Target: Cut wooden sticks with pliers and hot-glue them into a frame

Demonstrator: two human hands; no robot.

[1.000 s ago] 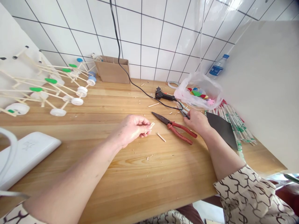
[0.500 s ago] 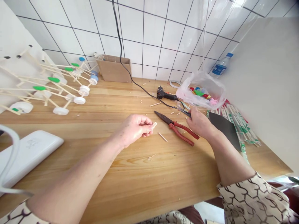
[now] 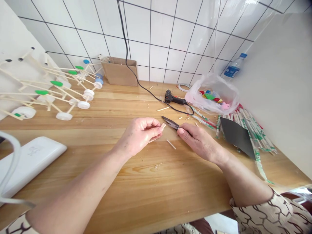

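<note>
My left hand (image 3: 143, 133) pinches short pale wooden stick pieces (image 3: 163, 125) between thumb and fingers, slightly above the table. My right hand (image 3: 200, 139) is closed on what look like dark-handled scissors, mostly hidden by the fingers. It lies over the pliers (image 3: 168, 121), whose dark jaws point toward my left fingertips; their red handles are hidden beneath the hand. A loose stick piece (image 3: 171, 144) rests on the wood between my hands.
A black glue gun (image 3: 174, 98) with its cord lies behind. At right are a plastic bag (image 3: 195, 96) of colourful pieces, a dark sheet (image 3: 237, 136) and wrapped sticks (image 3: 255, 130). Stick-and-wheel models (image 3: 83, 104) and a white power bank (image 3: 36, 159) are at left; a cardboard box (image 3: 122, 73) stands behind.
My right hand has come left and nearer to me with the scissors, covering the pliers' handles. My left hand, still pinching the stick pieces, has barely moved.
</note>
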